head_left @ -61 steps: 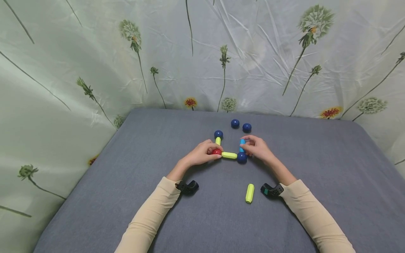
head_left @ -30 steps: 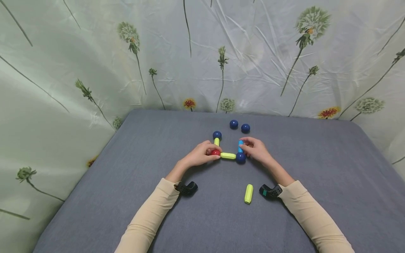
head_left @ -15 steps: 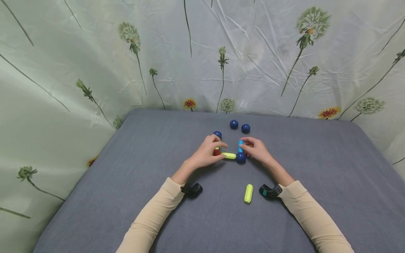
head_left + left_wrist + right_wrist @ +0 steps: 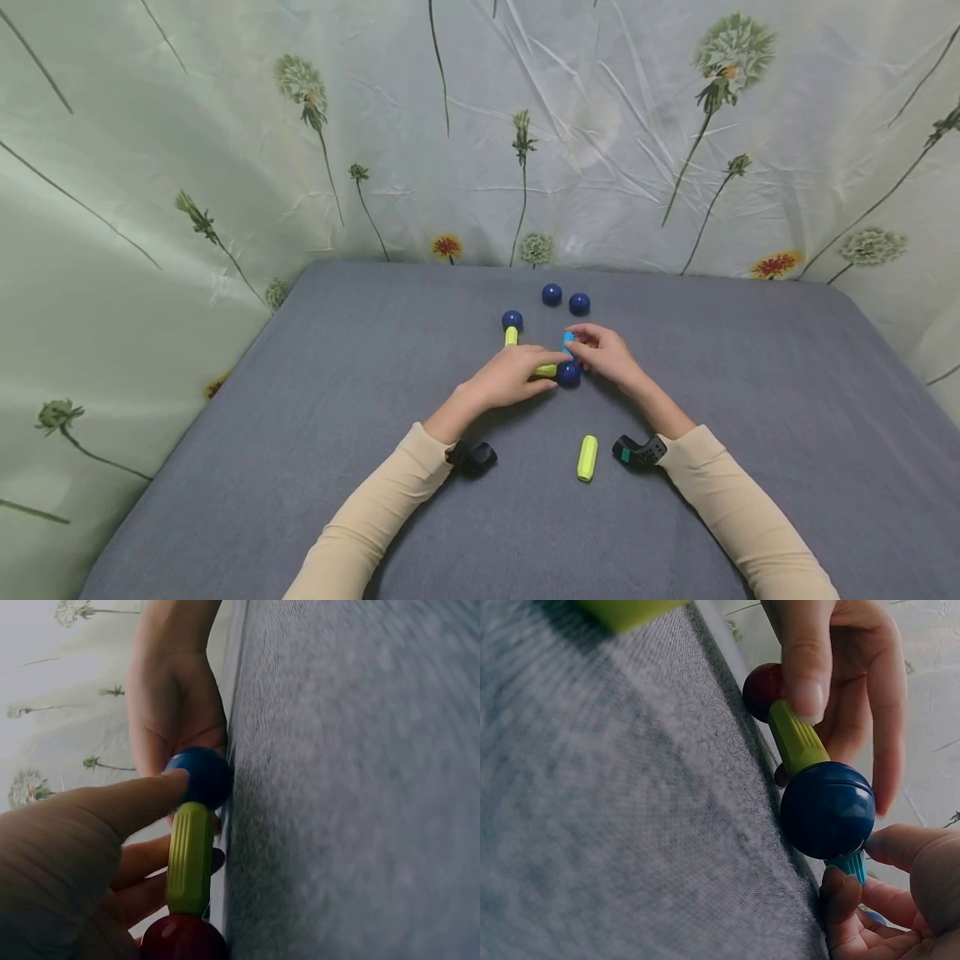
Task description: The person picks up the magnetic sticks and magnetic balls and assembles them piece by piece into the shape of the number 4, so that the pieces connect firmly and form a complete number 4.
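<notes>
In the head view my right hand (image 4: pixel 609 357) pinches a light-blue rod (image 4: pixel 567 342) between thumb and fingers. The near end of that rod meets a dark-blue ball (image 4: pixel 568 375). From this ball a yellow-green rod (image 4: pixel 190 859) runs left to a red ball (image 4: pixel 184 939), which my left hand hides in the head view. My left hand (image 4: pixel 512 377) reaches over this rod with fingers extended, thumb and fingertips apart on either side, close to the dark-blue ball. A second yellow-green rod (image 4: pixel 512 336) leads away to another blue ball (image 4: pixel 512 320).
Two loose dark-blue balls, a left one (image 4: pixel 552 293) and a right one (image 4: pixel 579 303), lie toward the back. A loose yellow-green rod (image 4: pixel 587 458) lies nearer, between the forearms. Grey cloth (image 4: pixel 360 350) covers the table, and a flowered curtain (image 4: pixel 420 167) hangs behind it.
My left hand has let go of the red ball and moved right along the yellow-green rod toward the dark-blue ball. My right hand keeps its pinch on the light-blue rod.
</notes>
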Available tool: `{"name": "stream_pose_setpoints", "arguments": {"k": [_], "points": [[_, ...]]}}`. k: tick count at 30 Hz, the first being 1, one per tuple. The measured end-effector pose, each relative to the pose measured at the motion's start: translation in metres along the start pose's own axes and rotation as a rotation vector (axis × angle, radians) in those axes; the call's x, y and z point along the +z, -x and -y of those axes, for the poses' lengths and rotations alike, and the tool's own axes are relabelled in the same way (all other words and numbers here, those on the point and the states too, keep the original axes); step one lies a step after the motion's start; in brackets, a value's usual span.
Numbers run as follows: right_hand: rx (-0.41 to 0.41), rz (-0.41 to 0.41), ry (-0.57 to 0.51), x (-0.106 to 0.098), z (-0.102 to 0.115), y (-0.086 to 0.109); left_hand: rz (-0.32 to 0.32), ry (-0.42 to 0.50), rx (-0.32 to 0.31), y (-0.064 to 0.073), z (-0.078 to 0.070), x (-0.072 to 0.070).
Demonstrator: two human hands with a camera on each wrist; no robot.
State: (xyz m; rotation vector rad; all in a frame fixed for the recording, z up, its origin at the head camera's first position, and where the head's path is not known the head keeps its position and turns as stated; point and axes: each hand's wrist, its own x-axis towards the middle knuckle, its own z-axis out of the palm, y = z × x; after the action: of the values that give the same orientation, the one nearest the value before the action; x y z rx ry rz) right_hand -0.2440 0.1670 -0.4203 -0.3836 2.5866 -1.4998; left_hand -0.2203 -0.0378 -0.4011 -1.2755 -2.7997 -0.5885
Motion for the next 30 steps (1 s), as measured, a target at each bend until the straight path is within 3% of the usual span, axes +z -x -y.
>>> {"name": "stream_pose_setpoints", "arguments": {"k": [6,12,16,20,30], "points": [[0.001,0.005,-0.012,-0.001,0.011,0.004,0.023,-0.083,0.008,-0.004,-0.002,0.001],[0.007,0.005,0.001,-0.003,0.041,0.018,-0.008,-0.129,0.001,-0.006,-0.004,0.003],[0.020,0.006,0.008,-0.003,0.047,0.021,-0.035,-0.138,-0.005,-0.006,-0.003,0.006],[0.018,0.006,0.004,-0.003,0.042,0.018,-0.058,-0.139,-0.006,-0.006,-0.002,0.008],[0.005,0.012,-0.027,-0.001,0.005,0.003,-0.080,-0.146,-0.015,-0.006,-0.002,0.010]]}}
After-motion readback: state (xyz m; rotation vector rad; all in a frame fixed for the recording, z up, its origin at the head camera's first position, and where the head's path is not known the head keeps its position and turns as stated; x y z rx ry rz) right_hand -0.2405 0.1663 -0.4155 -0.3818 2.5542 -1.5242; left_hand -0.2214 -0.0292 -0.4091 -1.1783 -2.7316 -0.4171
